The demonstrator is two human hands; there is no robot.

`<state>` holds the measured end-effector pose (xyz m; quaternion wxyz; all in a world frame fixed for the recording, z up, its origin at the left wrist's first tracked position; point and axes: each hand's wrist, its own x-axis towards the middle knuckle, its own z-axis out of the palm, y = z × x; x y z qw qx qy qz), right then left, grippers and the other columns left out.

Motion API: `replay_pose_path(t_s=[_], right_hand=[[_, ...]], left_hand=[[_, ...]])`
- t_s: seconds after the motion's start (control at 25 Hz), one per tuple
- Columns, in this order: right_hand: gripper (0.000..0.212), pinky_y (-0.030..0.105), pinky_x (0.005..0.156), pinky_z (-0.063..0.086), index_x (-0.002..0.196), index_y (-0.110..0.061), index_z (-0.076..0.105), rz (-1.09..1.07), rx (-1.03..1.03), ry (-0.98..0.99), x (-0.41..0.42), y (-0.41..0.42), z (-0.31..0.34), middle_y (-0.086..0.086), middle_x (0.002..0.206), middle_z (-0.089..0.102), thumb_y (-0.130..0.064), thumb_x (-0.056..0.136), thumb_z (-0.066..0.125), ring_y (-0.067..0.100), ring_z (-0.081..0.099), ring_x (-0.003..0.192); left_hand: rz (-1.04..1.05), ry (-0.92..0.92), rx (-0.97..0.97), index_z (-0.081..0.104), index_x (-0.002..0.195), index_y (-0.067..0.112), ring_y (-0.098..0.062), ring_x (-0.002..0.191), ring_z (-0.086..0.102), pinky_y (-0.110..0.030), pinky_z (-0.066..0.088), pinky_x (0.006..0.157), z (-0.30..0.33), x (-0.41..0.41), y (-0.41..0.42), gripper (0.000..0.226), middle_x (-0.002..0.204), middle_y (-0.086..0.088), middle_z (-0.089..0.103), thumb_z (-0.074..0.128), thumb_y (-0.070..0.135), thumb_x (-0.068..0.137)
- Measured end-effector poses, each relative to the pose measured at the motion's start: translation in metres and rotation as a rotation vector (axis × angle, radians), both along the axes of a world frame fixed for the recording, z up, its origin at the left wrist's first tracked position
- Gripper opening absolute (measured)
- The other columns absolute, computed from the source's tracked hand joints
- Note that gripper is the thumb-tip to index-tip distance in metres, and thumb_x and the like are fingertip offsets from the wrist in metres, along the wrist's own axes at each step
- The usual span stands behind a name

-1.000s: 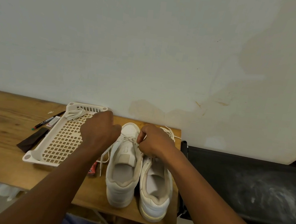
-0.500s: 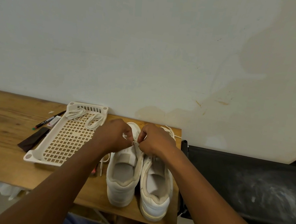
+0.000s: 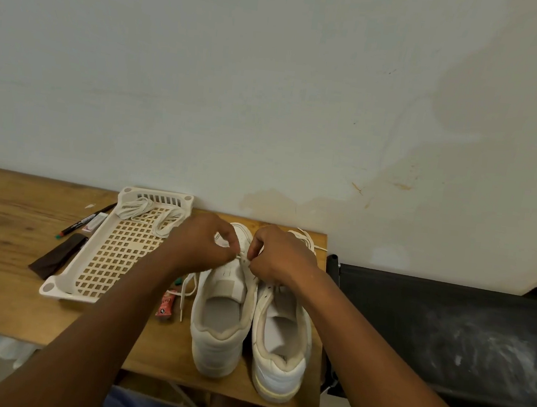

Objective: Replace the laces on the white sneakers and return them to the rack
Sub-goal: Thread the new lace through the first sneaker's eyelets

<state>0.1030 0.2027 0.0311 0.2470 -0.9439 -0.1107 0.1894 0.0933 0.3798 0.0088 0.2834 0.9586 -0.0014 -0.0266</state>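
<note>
Head view: we log two white sneakers (image 3: 250,320) side by side on the wooden table (image 3: 1,241), heels toward us. Above the left sneaker (image 3: 220,314), our left hand (image 3: 198,245) and right hand (image 3: 279,257), fingers curled, pinch its lace (image 3: 242,257). Left of it: a lattice tray (image 3: 112,253) holding spare laces (image 3: 146,213).

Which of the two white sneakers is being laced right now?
The left sneaker, nearer the tray. Both hands pinch its lace above its tongue; the right sneaker lies untouched.
</note>
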Motion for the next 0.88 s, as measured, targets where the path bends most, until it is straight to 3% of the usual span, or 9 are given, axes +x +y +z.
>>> replay_pose_path(t_s=[0.16, 0.28, 0.4, 0.48, 0.6, 0.72, 0.88], right_hand=[[0.025, 0.04, 0.09, 0.058, 0.106, -0.029, 0.067, 0.011, -0.001, -0.006, 0.0, 0.0, 0.001, -0.003, 0.111, 0.068, -0.017, 0.084, 0.068, 0.022, 0.065, 0.105], [0.026, 0.038, 0.088, 0.058, 0.107, -0.029, 0.067, 0.008, -0.009, -0.01, 0.0, 0.0, 0.001, -0.003, 0.111, 0.068, -0.015, 0.084, 0.067, 0.022, 0.066, 0.104], [0.027, 0.038, 0.086, 0.058, 0.103, -0.03, 0.067, 0.002, 0.001, -0.008, 0.001, 0.0, 0.0, -0.004, 0.108, 0.068, -0.013, 0.083, 0.066, 0.022, 0.066, 0.102], [0.027, 0.038, 0.085, 0.058, 0.102, -0.03, 0.066, 0.003, 0.007, -0.002, 0.001, 0.0, -0.001, -0.004, 0.107, 0.067, -0.012, 0.082, 0.066, 0.021, 0.066, 0.1], [0.027, 0.039, 0.086, 0.058, 0.103, -0.03, 0.066, 0.006, 0.008, -0.008, 0.002, 0.0, -0.002, -0.004, 0.107, 0.066, -0.012, 0.083, 0.066, 0.021, 0.065, 0.1], [0.027, 0.041, 0.087, 0.059, 0.105, -0.03, 0.066, 0.01, 0.005, -0.011, 0.003, 0.0, -0.003, -0.004, 0.11, 0.066, -0.013, 0.084, 0.065, 0.022, 0.066, 0.102], [0.026, 0.041, 0.088, 0.059, 0.103, -0.03, 0.067, 0.008, 0.011, -0.009, 0.004, 0.0, -0.004, -0.005, 0.109, 0.067, -0.013, 0.084, 0.066, 0.021, 0.065, 0.102]], left_hand=[[0.023, 0.016, 0.145, 0.077, 0.074, 0.035, -0.006, 0.09, 0.062, -0.033, 0.055, 0.082, -0.008, 0.002, -0.005, 0.004, 0.089, 0.017, 0.067, 0.081, 0.035, 0.073], [0.07, -0.024, 0.146, 0.073, 0.071, 0.029, -0.011, 0.083, 0.065, -0.034, 0.057, 0.076, -0.006, 0.003, -0.009, 0.007, 0.082, 0.013, 0.067, 0.076, 0.033, 0.076], [0.308, -0.112, 0.126, 0.057, 0.066, 0.02, -0.021, 0.07, 0.062, -0.028, 0.043, 0.06, 0.002, 0.0, -0.007, 0.014, 0.067, 0.006, 0.06, 0.064, 0.028, 0.074], [0.435, -0.154, 0.099, 0.047, 0.064, 0.02, -0.021, 0.064, 0.055, -0.028, 0.036, 0.059, 0.008, -0.003, 0.0, 0.016, 0.063, 0.004, 0.055, 0.054, 0.034, 0.067], [0.289, 0.006, 0.066, 0.06, 0.073, 0.027, -0.017, 0.078, 0.061, -0.035, 0.053, 0.074, 0.011, -0.001, 0.005, 0.018, 0.078, 0.01, 0.065, 0.056, 0.043, 0.066], [0.1, 0.15, 0.142, 0.068, 0.079, 0.037, -0.013, 0.096, 0.063, -0.041, 0.055, 0.091, 0.007, -0.002, -0.005, 0.017, 0.098, 0.016, 0.066, 0.072, 0.049, 0.067], [0.102, 0.068, 0.114, 0.075, 0.08, 0.027, -0.011, 0.088, 0.065, -0.032, 0.054, 0.078, 0.004, 0.0, -0.003, 0.01, 0.09, 0.011, 0.069, 0.081, 0.034, 0.081]])
